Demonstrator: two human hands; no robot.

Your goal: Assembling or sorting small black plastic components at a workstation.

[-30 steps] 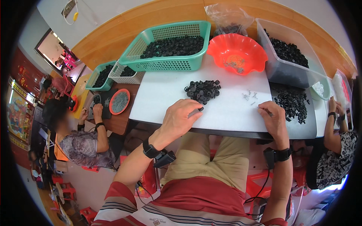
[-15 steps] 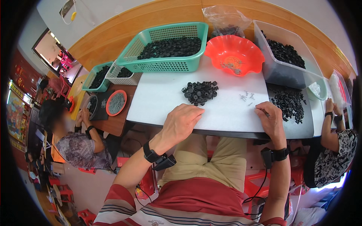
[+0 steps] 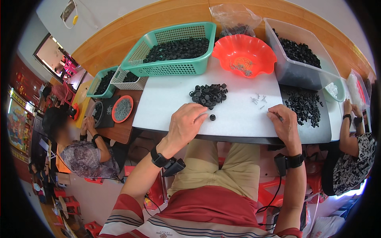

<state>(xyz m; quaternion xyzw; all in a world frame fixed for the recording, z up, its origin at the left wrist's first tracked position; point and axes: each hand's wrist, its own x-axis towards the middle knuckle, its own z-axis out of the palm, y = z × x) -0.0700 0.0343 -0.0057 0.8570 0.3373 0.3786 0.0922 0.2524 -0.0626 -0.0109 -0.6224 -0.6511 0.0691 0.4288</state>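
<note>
Black and squat, a single cap (image 3: pixel 212 117) lies just right of the fingers of the left hand (image 3: pixel 184 122), too small to tell its facing or long axis. Those fingers are slightly parted; the right hand (image 3: pixel 286 122) has its fingers narrowed, and whether they hold anything I cannot tell. Just beyond the left fingers sits a cap pile (image 3: pixel 208 95); left of and beyond the right ones, grey screws (image 3: pixel 262 107) point various ways. White bench (image 3: pixel 238 123) lies open between both sets of fingers, its dark front edge (image 3: pixel 238 140) on their near side.
</note>
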